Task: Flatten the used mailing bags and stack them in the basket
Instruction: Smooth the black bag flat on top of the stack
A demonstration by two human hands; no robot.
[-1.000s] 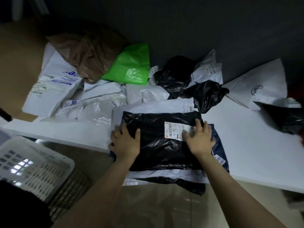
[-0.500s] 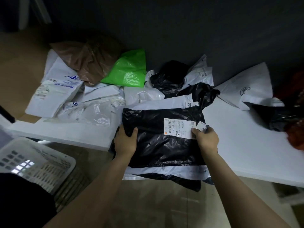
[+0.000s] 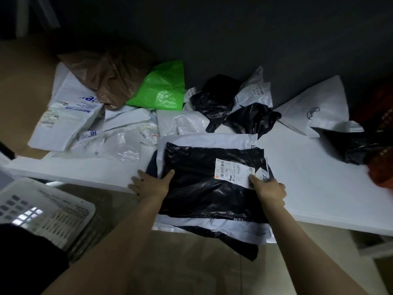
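Head view showed the right hand (image 3: 269,189) pinching the edge of the mailing-bag stack (image 3: 197,188) while the left hand (image 3: 152,185) lay fingers spread beside it, so slick layers might slide off the table (image 3: 308,177)

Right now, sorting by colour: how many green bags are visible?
1: the green bag, far across the table beside the brown bag; others may be hidden.

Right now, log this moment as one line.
phase: flattened stack on table edge | left hand: fingers spread, thumb on black bag | right hand: pinches stack's right edge | basket: lower left, stack not inside
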